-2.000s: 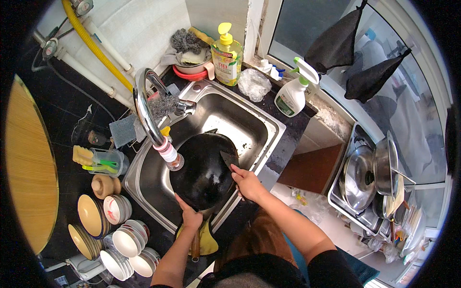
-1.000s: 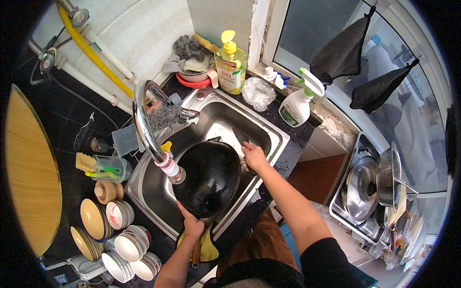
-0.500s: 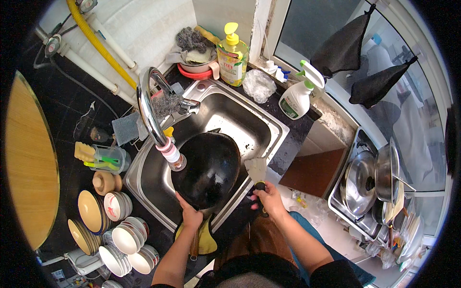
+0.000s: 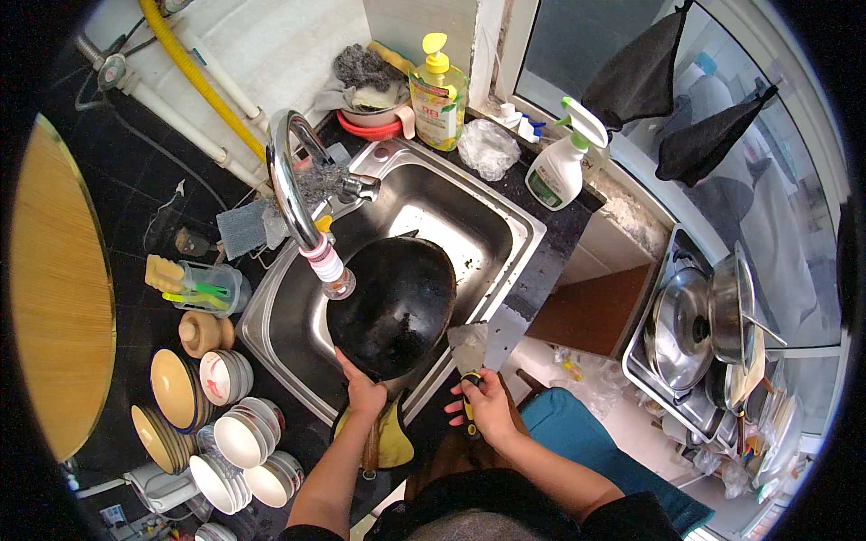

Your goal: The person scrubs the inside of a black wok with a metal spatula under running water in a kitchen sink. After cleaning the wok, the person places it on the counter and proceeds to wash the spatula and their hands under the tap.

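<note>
A blackened wok (image 4: 392, 302) rests in the stainless steel sink (image 4: 293, 361), its dark, rough outer side facing up. My left hand (image 4: 365, 394) is closed on the wok at its near edge, where the handle joins. The wok's wooden handle (image 4: 370, 448) shows below my wrist, next to a yellow and black cloth (image 4: 395, 440). In my right hand (image 4: 487, 406) is a scraper with a wide flat metal blade (image 4: 469, 345) and a black and yellow grip. Its blade is over the sink's near right rim, apart from the wok.
A curved chrome faucet (image 4: 287, 194) arches over the sink's left side. Stacked bowls (image 4: 242, 439) and a wooden jar (image 4: 203, 334) crowd the left counter. A yellow soap bottle (image 4: 438, 99), a plastic bag (image 4: 489, 149) and a spray bottle (image 4: 555, 176) stand behind. Pots (image 4: 678, 316) sit at right.
My right hand has drawn the scraper nearer to me and to the left, away from the sink's right side, and its grip now shows more. My left hand stays on the wok.
</note>
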`<state>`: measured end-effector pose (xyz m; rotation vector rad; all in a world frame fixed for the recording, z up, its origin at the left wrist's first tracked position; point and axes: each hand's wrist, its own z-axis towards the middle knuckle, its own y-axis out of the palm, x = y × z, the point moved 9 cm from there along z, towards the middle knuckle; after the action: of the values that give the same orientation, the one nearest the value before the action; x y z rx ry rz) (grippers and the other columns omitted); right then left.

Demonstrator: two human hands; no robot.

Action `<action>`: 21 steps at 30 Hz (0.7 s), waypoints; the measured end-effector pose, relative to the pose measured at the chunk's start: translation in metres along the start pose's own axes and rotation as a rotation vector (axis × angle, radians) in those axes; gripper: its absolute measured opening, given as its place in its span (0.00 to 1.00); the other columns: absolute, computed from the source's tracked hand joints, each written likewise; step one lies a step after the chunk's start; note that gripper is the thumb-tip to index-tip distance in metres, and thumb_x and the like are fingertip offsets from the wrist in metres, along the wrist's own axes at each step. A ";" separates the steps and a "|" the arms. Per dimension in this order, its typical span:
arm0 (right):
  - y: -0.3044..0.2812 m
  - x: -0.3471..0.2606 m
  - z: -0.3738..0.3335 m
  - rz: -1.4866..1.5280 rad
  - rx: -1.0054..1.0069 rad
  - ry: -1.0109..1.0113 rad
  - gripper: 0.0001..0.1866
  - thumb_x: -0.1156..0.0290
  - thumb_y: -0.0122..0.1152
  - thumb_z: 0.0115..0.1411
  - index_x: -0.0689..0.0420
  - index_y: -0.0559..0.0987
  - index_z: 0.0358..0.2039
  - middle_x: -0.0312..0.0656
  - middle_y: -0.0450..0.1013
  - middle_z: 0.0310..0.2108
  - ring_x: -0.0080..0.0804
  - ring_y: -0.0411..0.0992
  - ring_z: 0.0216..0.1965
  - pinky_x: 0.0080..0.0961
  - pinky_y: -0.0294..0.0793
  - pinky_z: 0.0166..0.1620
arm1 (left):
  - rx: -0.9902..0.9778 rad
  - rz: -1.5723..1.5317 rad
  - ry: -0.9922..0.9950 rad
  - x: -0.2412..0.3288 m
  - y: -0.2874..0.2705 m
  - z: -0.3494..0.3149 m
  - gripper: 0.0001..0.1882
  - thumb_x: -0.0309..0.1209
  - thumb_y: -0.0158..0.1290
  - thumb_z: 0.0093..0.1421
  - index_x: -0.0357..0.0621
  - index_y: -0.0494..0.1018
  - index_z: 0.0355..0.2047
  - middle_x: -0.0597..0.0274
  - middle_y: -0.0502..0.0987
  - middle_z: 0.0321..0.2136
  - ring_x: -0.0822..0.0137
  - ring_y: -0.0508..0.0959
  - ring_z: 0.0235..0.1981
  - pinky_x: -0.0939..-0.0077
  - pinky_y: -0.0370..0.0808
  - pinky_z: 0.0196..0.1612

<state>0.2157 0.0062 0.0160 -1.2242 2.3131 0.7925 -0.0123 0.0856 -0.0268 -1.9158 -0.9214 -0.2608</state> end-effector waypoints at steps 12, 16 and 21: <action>0.001 -0.004 -0.003 -0.080 0.008 -0.025 0.11 0.66 0.46 0.59 0.60 0.62 0.37 0.39 0.64 0.20 0.24 0.65 0.16 0.22 0.68 0.15 | -0.012 -0.026 0.002 -0.001 -0.003 -0.001 0.54 0.15 0.45 0.41 0.51 0.19 0.57 0.36 0.42 0.57 0.47 0.70 0.32 0.66 0.68 0.33; 0.013 0.010 0.001 -0.063 -0.012 -0.024 0.10 0.65 0.44 0.60 0.60 0.63 0.35 0.38 0.64 0.20 0.25 0.66 0.18 0.23 0.70 0.18 | 0.017 -0.049 0.025 -0.001 -0.004 -0.006 0.54 0.17 0.46 0.40 0.50 0.20 0.58 0.36 0.42 0.57 0.41 0.70 0.41 0.63 0.69 0.40; 0.024 0.015 -0.002 0.031 0.062 -0.060 0.11 0.66 0.42 0.61 0.60 0.62 0.38 0.44 0.70 0.27 0.29 0.69 0.22 0.25 0.73 0.20 | 0.015 -0.072 0.053 0.000 -0.002 -0.002 0.54 0.17 0.47 0.40 0.49 0.20 0.57 0.35 0.41 0.57 0.40 0.67 0.45 0.63 0.67 0.45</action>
<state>0.1872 0.0068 0.0164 -1.1257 2.2951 0.7521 -0.0133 0.0845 -0.0241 -1.8559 -0.9554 -0.3453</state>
